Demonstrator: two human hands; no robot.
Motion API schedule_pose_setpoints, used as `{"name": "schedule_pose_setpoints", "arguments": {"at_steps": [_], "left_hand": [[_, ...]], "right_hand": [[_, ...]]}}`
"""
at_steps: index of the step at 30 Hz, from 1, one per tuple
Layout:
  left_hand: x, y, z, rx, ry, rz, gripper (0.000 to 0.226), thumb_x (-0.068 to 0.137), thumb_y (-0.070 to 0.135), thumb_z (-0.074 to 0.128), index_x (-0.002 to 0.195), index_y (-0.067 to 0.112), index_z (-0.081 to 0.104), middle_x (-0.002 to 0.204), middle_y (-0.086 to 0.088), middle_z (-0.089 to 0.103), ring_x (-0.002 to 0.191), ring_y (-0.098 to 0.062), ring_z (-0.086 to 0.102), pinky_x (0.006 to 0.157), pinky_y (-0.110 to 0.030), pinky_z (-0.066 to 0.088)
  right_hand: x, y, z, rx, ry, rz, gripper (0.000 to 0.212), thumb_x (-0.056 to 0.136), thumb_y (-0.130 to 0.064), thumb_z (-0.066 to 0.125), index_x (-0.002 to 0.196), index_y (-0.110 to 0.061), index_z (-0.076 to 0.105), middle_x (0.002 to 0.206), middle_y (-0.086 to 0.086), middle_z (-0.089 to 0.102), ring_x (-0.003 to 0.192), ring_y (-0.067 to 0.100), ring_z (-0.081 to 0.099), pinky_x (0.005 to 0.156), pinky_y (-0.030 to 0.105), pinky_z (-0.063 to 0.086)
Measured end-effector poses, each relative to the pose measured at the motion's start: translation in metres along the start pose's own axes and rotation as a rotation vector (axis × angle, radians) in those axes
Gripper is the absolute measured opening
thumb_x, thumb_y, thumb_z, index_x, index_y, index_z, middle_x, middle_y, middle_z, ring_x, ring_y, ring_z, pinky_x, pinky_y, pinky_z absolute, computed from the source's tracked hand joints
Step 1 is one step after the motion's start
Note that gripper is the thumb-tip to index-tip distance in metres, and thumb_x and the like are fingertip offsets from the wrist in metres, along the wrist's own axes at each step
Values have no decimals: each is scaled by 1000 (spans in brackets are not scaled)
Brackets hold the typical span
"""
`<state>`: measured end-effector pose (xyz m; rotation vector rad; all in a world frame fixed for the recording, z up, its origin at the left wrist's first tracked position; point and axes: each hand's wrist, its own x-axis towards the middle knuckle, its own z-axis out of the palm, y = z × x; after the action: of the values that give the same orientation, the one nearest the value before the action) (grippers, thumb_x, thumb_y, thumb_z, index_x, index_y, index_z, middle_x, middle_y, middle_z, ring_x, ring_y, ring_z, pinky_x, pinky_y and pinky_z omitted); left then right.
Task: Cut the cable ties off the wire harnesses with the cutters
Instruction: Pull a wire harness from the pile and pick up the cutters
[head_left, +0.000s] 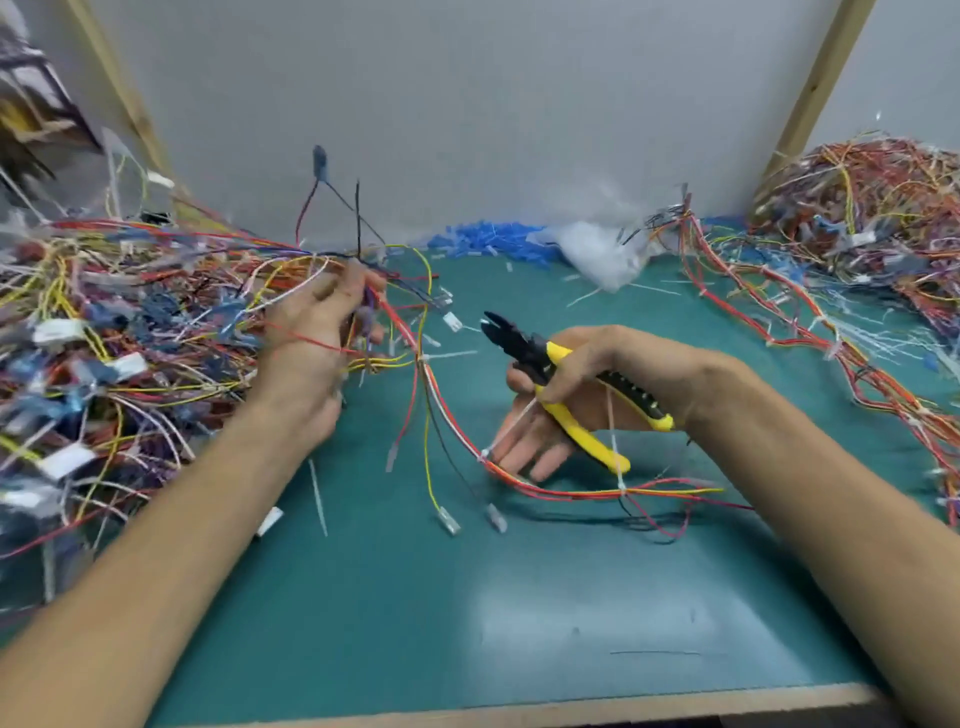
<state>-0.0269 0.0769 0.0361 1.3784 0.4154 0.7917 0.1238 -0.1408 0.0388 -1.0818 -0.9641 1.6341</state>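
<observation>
Although a tangled heap of multicoloured wires and white connectors (104, 338) crowds the table outside the left hand (311, 343), one wire harness of red, orange, yellow and white strands (452, 415) stands apart from it. That seems to be the reason for the grip. The left hand is blurred, but its fingers look curled round the harness's upper end, holding it raised so the strands hang free and curve down onto the teal-green table (467, 623) toward the right hand.

A white plastic cable tie (423, 357) cinches the bundle just beside the left hand, its tail sticking out sideways. A second white tie (485, 454) sits lower, at the tips of the right hand's straight fingers (524, 457). These appear to rest by the bundle, probably to steady it. A third white tie (621, 486) lies on the near side of the right hand.

The right hand (587, 364) grips the yellow-handled cutters with black blades (524, 345) between thumb and forefinger. The handles are spread, and the nose points back toward the left hand and touches no tie, so I judge the tool is poised rather than cutting.

Beyond the right hand, a second heap of coloured wires (857, 218) is piled against the wall.
</observation>
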Motion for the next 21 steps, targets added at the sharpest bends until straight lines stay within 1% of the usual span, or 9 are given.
{"name": "schedule_pose_setpoints", "arguments": {"at_steps": [4,7,9,11,13,14,16,18,21], "left_hand": [[3,-12,0,188,79,68,19,101,20,65,99,1,68,76,-1,61,62,-10,52,46,-23,47],[1,-17,7,338,80,146,30,101,17,67,83,-7,67,75,-15,54,69,-20,46,63,-35,40],[1,-20,7,375,93,149,29,101,16,66,75,2,66,71,-13,53,65,-17,43,61,-33,34],[1,-21,6,367,63,110,28,102,15,65,75,5,65,63,0,56,57,-8,45,56,-25,38],[1,-20,7,320,27,30,29,102,14,63,74,8,60,52,13,55,49,1,48,52,-16,43],[0,-20,8,269,5,-33,29,103,13,62,74,8,58,50,12,56,46,0,52,49,-17,46],[-4,-18,10,181,-67,-156,25,103,12,60,79,6,58,57,3,59,45,-8,60,43,-22,50],[-7,-17,12,183,-178,-229,21,102,14,61,84,4,62,70,-5,62,53,-19,64,46,-27,53],[-12,-15,14,167,-342,-224,24,103,15,59,84,2,65,74,-7,64,56,-26,64,48,-31,54]], "right_hand": [[-1,-2,10,114,-47,28,19,84,5,44,98,-8,45,120,42,63,108,53,70,83,58,61],[-3,-4,20,299,-188,-80,25,82,11,49,100,-6,46,126,45,56,114,58,64,87,63,59],[-2,-6,26,377,-237,-168,26,82,11,54,101,-6,45,134,41,48,122,59,58,95,66,54],[-2,-6,29,327,-260,-224,27,81,11,55,100,-6,47,140,34,39,128,57,54,102,68,48],[-3,-5,29,271,-323,-235,29,81,15,43,101,-6,48,146,33,34,134,57,49,108,70,42],[-4,-4,28,236,-334,-233,31,81,15,37,102,-6,48,147,33,37,135,57,48,110,71,40],[0,-2,22,146,-225,-237,35,80,17,33,100,-7,48,140,37,48,126,57,56,105,70,46],[9,-1,15,61,72,-231,31,73,12,38,93,-8,49,116,35,61,93,50,70,83,61,58],[14,3,0,19,592,-268,30,61,1,49,88,-11,47,79,17,60,55,28,56,59,39,51]]}}
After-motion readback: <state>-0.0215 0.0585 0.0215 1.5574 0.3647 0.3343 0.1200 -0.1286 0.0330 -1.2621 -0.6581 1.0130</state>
